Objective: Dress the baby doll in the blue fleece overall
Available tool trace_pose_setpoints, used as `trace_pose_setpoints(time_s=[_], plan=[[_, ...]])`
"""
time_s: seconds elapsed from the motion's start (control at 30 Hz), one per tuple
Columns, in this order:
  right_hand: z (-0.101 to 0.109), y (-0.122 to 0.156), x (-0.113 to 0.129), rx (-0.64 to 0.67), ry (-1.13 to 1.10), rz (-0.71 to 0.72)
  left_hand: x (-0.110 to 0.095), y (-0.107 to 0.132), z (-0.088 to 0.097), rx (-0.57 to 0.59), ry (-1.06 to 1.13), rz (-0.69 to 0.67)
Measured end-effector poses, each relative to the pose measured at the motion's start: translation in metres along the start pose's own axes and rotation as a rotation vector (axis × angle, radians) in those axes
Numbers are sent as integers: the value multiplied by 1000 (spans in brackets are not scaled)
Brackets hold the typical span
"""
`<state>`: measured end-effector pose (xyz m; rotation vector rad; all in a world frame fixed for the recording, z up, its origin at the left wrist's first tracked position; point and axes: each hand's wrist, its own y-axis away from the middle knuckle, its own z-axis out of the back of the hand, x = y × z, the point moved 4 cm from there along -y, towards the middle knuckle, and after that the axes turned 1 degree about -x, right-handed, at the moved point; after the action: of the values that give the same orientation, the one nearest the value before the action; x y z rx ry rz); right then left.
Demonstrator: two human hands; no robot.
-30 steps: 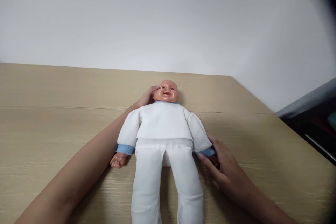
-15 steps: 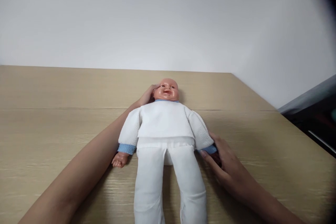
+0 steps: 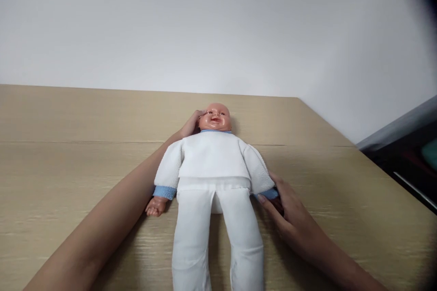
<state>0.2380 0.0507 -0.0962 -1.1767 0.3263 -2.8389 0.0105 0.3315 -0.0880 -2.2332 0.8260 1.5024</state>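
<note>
A baby doll (image 3: 214, 157) lies on its back, its head away from me and its feet past the bottom of the view. It wears a white top and white trousers, with light blue cuffs and collar. My left hand (image 3: 193, 122) cups the left side of its head, thumb near the eye and the other fingers mostly hidden. Around the cuff and hand of the doll's arm on the right, my right hand (image 3: 287, 207) is closed. The doll's other hand (image 3: 156, 206) rests beside my left forearm.
The light wood table (image 3: 61, 159) has a seam running across it. Behind stands a pale wall (image 3: 170, 22). Past the table's right edge is a dark object (image 3: 406, 154) with a pale strip, which I cannot make out.
The view has shifted slightly, so the doll and my right hand appear a little further left. Both hands keep the same hold on the doll.
</note>
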Motion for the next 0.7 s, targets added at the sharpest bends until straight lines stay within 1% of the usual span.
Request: trace_pose_setpoints(time_s=[0.23,0.37,0.53,0.63,0.7], plan=[[1,1,-1,25,-4,-20,0,-1,1,17,17,0],[2,1,0,29,0,-25,1,-1,5,-11,-13,-1],[1,1,0,20,-4,-19,-1,2,1,11,-45,-33],[1,-1,0,6,-4,5,-1,-1,6,-76,-69,-104],[1,-2,-1,-1,-5,16,2,-3,11,-141,-71,-121]])
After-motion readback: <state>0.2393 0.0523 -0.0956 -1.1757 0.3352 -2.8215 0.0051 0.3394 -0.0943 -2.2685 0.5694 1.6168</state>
